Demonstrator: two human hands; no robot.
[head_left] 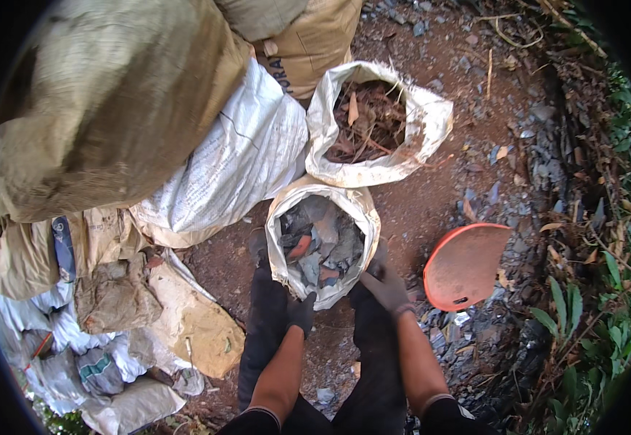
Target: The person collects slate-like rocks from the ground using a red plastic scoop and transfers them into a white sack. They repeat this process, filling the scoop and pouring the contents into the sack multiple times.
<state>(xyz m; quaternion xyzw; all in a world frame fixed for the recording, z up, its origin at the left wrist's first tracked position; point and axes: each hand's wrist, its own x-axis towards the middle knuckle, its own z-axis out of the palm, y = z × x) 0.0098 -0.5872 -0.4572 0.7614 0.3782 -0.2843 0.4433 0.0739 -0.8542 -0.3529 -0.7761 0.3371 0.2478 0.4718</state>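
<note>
left hand (301,313), dark-gloved, at near left rim of white sack (339,290); right hand (388,288), also gloved, at its near right rim; fingertips partly hidden, cannot tell if either pinches cloth; sack open, upright between legs (263,319), broken stones (319,235) inside, depth hidden; feet mostly covered; just beyond, second open sack (429,138) with brown litter (370,119); right, orange scoop (468,264) on ground; far left, bulging sack (127,109), blurred, cut off by dark rim
</note>
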